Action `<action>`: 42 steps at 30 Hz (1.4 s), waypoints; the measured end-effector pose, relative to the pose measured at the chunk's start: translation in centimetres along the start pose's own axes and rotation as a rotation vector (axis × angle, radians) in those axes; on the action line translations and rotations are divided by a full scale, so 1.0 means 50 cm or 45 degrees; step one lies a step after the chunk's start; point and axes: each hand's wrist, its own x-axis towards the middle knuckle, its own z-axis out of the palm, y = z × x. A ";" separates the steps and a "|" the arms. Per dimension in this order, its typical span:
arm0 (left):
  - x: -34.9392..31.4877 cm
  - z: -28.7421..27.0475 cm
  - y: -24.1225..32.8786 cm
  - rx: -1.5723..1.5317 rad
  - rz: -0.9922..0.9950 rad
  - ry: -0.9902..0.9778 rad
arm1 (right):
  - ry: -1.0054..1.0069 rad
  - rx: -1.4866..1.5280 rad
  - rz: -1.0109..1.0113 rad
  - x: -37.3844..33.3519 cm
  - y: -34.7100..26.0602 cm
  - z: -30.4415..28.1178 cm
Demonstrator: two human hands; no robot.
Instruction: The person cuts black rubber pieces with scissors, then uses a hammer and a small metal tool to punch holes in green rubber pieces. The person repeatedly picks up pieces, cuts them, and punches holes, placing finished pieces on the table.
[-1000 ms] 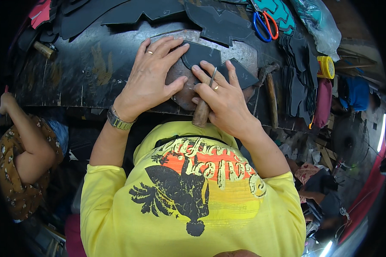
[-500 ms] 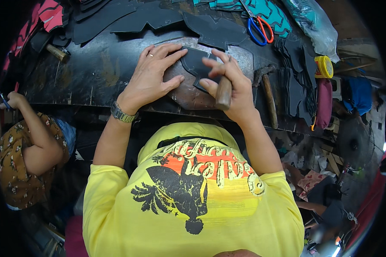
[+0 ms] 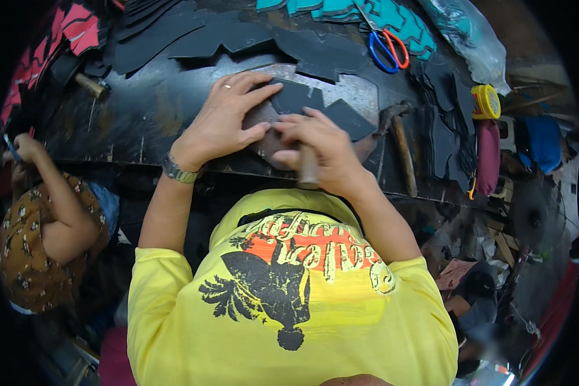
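Observation:
My left hand [image 3: 228, 116] lies flat with fingers spread, its fingertips at the left edge of a cut black sheet piece [image 3: 296, 95] on a worn metal plate [image 3: 360, 83]. Just right of it, my right hand [image 3: 325, 145] is closed round a wooden-handled tool [image 3: 309, 168]. The handle's end points toward me; the tool's working end is hidden under my fingers. More black sheet [image 3: 350, 119] shows beyond my right hand, and I cannot tell whether it joins the first piece.
A hammer [image 3: 402, 151] lies to the right, beside stacked black pieces [image 3: 441, 135]. Scissors [image 3: 387, 50] with blue and red handles rest on teal pieces [image 3: 341, 8]. A yellow tub [image 3: 486, 101] stands at the right edge. Another person's arm [image 3: 61, 199] is at left.
My right hand has moved left and toward me with the wooden-handled tool, uncovering more black sheet on the right. My left hand stays nearly in place.

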 end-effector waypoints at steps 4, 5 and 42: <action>0.002 0.007 0.012 0.185 0.056 0.002 | 0.301 -0.400 0.030 -0.029 -0.004 -0.027; 0.007 0.008 0.013 0.188 0.068 0.002 | 0.238 -0.536 0.026 -0.030 -0.005 -0.026; -0.008 0.055 0.006 0.310 0.156 0.051 | 0.202 -0.775 0.065 -0.026 -0.004 -0.002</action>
